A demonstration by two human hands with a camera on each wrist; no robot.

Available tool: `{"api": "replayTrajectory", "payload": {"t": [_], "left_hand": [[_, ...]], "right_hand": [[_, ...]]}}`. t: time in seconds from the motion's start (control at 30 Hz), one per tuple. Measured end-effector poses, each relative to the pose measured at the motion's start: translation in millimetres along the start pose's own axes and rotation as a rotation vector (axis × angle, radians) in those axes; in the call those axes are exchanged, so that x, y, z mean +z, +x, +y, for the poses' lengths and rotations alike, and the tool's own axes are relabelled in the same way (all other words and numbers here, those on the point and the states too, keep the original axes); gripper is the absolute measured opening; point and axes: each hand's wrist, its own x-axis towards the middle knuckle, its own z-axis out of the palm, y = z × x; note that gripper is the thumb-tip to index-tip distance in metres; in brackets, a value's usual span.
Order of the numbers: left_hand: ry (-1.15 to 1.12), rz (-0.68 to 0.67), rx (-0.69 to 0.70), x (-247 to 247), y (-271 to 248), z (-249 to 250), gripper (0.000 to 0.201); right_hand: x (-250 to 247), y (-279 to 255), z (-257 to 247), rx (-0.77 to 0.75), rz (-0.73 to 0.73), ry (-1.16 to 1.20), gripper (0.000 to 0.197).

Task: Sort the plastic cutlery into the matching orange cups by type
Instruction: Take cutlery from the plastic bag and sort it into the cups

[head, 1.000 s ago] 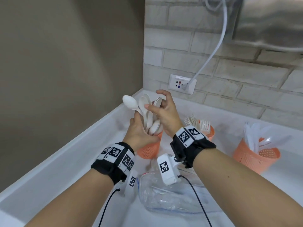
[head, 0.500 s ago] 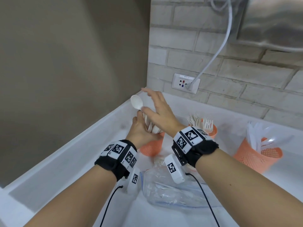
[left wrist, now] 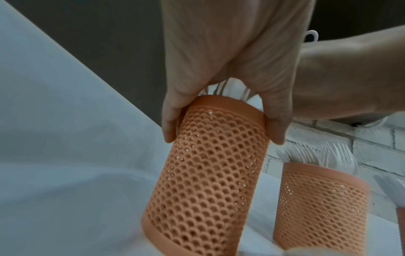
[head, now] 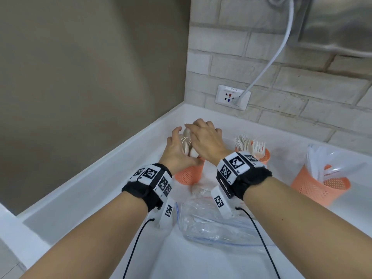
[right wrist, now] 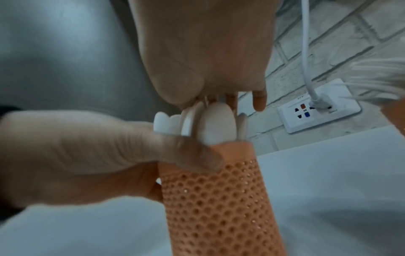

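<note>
Gripping spoon cup rim, L hand; wall near.

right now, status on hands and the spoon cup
Left hand grips spoon cup at rim. Right hand flat on spoons, pressing. Plastic bag lies in front.

Spoon cup leftmost, fork cup to its right, knife cup rightmost, bag in front.
</note>
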Motion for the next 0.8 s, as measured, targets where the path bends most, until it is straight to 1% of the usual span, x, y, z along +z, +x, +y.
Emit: {"api": "replayTrajectory", "payload": {"t": [0.03,0.07,0.17,0.2,0.23,0.27,0.3,0.33,0.37,0.4,0.43,0.47,0.5,0.53,0.57,0.6,0.63,0.7,0.77,0.8], "left_hand": [[0.002,-0.004,-0.005,-0.5,-0.9,1.1,0.116],[0.010,-0.017,-0.013,-2.0,-0.8,2.0,0.119],[0.129,-0.116,-0.034,-12.7,-8.6,12.3,0.134],[0.201,-0.135,-0.018,-17.1,-12.1,17.3,0.137],[0.272,-0.120,0.024,-21.2,-16.6,23.3,0.136],[0.316,-0.073,0.091,-24.6,-21.8,28.4,0.128],[0.326,-0.001,0.186,-27.4,-29.3,35.9,0.111],[0.300,0.059,0.287,-28.7,-37.1,42.0,0.086],[0.271,0.060,0.377,-29.0,-46.3,47.6,0.059],[0.264,-0.026,0.441,-27.6,-55.5,51.3,0.038],[0.296,-0.182,0.469,-24.2,-65.0,52.7,0.025],[0.364,-0.370,0.451,-18.4,-74.1,51.0,0.020],[0.459,-0.535,0.395,-11.6,-81.9,46.4,0.018],[0.550,-0.634,0.310,-4.2,-86.6,38.9,0.019],[0.619,-0.666,0.242,3.3,-89.3,30.5,0.022],[0.669,-0.654,0.215,10.8,-88.2,21.4,0.027],[0.710,-0.624,0.209,17.4,-87.3,14.9,0.034],[0.742,-0.522,0.223,26.6,-84.6,6.7,0.048],[0.666,-0.375,0.264,30.4,-84.6,7.4,0.060],[0.622,-0.315,0.289,32.0,-84.7,8.6,0.066]], "right_hand": [[-2.5,-1.0,-1.0,-0.004,-0.031,0.039,0.043],[-6.8,-2.4,-3.4,-0.005,-0.030,0.079,0.043],[-27.3,-9.7,-10.9,0.015,0.087,0.193,0.040],[-37.0,-13.8,-12.3,0.012,0.105,0.204,0.038],[-47.6,-19.3,-12.6,0.003,0.091,0.202,0.035],[-58.8,-27.4,-12.3,-0.009,0.054,0.194,0.031],[-69.4,-37.3,-11.5,-0.021,0.000,0.180,0.027],[-78.5,-49.2,-10.5,-0.029,-0.062,0.167,0.022],[-84.5,-62.4,-8.6,-0.029,-0.137,0.160,0.017],[-87.9,-76.0,-6.5,-0.022,-0.226,0.163,0.014],[-87.5,-89.2,-3.5,-0.005,-0.337,0.167,0.014],[-84.4,-102.3,0.0,0.009,-0.456,0.171,0.015],[-79.0,-115.0,3.7,0.023,-0.570,0.176,0.017],[-71.7,-127.2,7.8,0.037,-0.656,0.173,0.018],[-62.5,-138.6,12.8,0.043,-0.699,0.140,0.019],[-53.0,-148.3,17.9,0.041,-0.697,0.084,0.020],[-41.3,-155.3,24.0,0.041,-0.660,0.023,0.021],[-20.1,-164.2,36.4,0.033,-0.520,-0.051,0.025],[-9.1,-167.0,45.0,0.060,-0.395,-0.074,0.032],[-8.1,-166.8,47.2,0.091,-0.392,-0.064,0.042]]}}
